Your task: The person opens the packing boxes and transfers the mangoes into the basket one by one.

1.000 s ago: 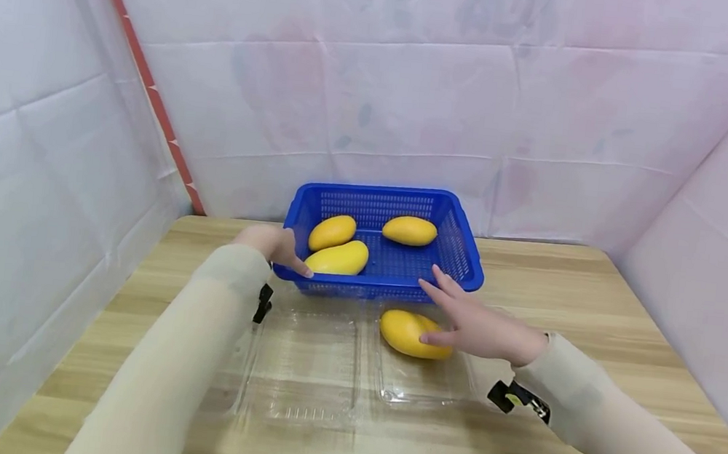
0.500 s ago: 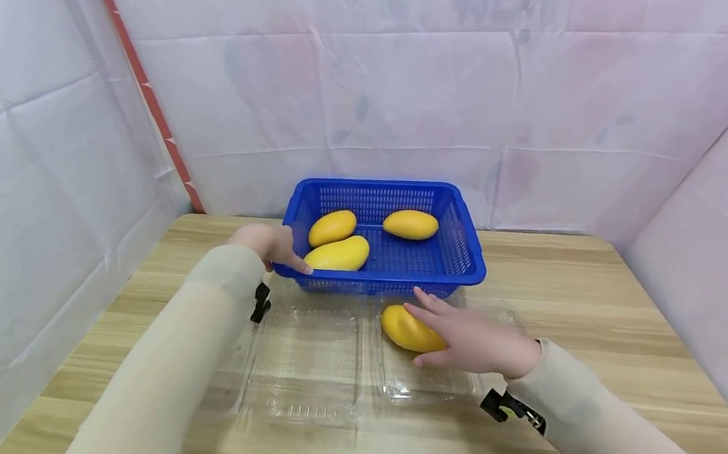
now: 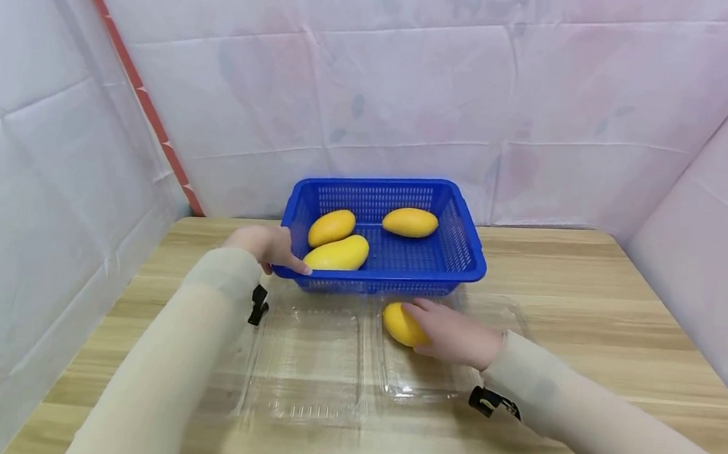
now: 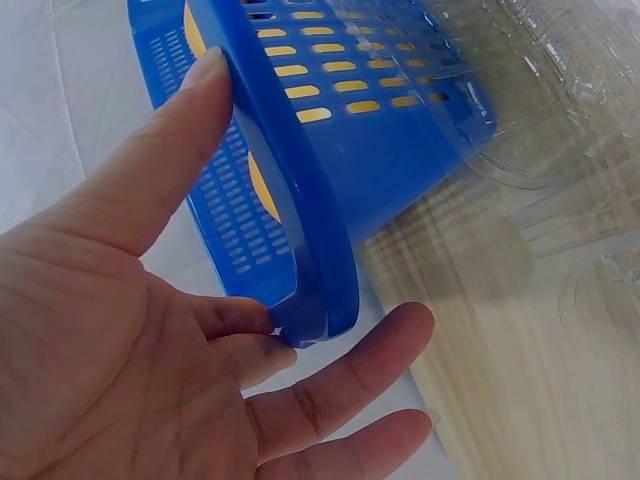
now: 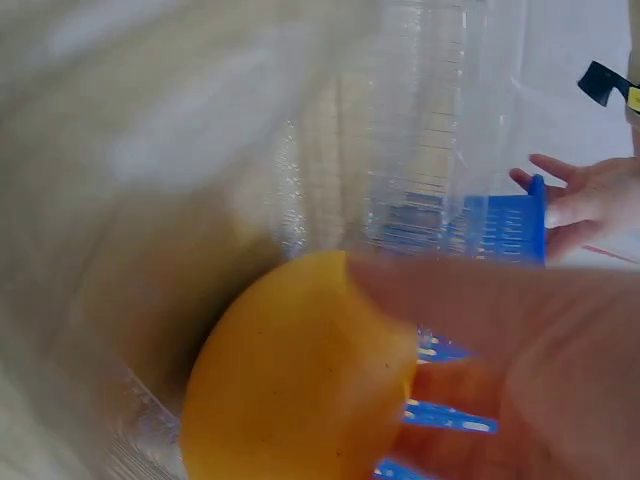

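Note:
A blue plastic basket (image 3: 392, 276) stands at the back of the table with three yellow mangoes inside. My left hand (image 3: 263, 244) grips its front left corner; in the left wrist view the thumb (image 4: 165, 150) presses on the rim, with two fingertips tucked beneath it and the other two fingers stretched out past it. My right hand (image 3: 462, 336) holds another mango (image 3: 402, 324) in the right-hand clear plastic box (image 3: 417, 389). Thumb and fingers lie on opposite sides of this mango in the right wrist view, and the hand covers its right part.
Left of that box, a second clear box (image 3: 311, 368) sits in the middle. A third clear box (image 3: 224, 382) is partly hidden by the left sleeve. Clear plastic (image 3: 500, 313) also extends behind the right hand. A white cloth wall (image 3: 418, 79) rises behind the basket.
My right hand has come down from above the mango and closed round it. My left hand keeps its hold on the basket corner. The head view has tilted slightly.

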